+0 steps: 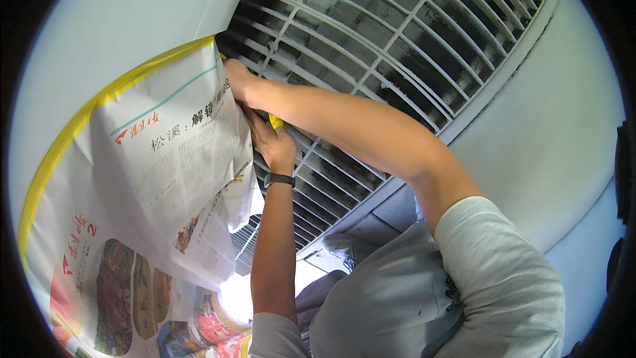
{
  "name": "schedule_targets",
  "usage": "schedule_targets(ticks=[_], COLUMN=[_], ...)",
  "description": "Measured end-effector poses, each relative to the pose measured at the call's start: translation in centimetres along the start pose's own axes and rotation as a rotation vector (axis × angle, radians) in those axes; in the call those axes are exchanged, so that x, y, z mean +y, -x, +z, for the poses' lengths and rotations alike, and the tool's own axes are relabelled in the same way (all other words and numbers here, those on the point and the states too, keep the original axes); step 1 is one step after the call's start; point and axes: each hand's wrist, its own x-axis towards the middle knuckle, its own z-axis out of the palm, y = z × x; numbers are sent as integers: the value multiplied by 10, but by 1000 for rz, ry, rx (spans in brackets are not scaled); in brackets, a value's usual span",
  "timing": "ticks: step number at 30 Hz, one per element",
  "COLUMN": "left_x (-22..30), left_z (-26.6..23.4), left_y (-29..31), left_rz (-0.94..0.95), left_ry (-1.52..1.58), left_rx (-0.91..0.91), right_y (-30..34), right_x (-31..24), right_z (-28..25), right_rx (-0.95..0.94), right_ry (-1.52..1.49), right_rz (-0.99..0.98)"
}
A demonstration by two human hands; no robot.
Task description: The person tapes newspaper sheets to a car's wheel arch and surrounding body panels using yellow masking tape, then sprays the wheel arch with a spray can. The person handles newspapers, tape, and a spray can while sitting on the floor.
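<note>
Sheets of newspaper [159, 152] hang down the left side, their upper edge fixed with yellow masking tape [99, 98] along a curved white panel [132, 20]. My right hand [240, 81] reaches across from the right to the paper's upper right corner. Its fingers are curled at the edge, with a bit of yellow tape by them; the fingertips are hidden. Just below is my left hand [275, 146], a dark watch [279, 179] on its wrist. Closed fingers there hold a piece of yellow tape, mostly covered by the hand; whether it is a roll cannot be told.
A floor grating [371, 46] of pale metal bars runs beneath my arms, with dirt and dark gaps under it. On the right stands a smooth pale surface [543, 132]. A shoe [341, 246] shows near the grating's edge, beside my grey-clothed body.
</note>
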Motion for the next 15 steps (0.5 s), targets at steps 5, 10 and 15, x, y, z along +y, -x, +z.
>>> schedule_targets(ticks=[5, 10, 15], left_x=[8, 9, 11], left_z=[-21, -28, -33], left_y=[10, 15, 21], left_rz=[-20, 14, 3], left_ry=[-31, -24, -5], left_rx=[-159, -155, -173], right_y=[-18, -31, -39], right_x=[-14, -22, -24], right_z=[-7, -15, -16], right_rx=[-49, -62, -35], right_ry=[-160, -141, -93], right_rz=[-233, -296, -314])
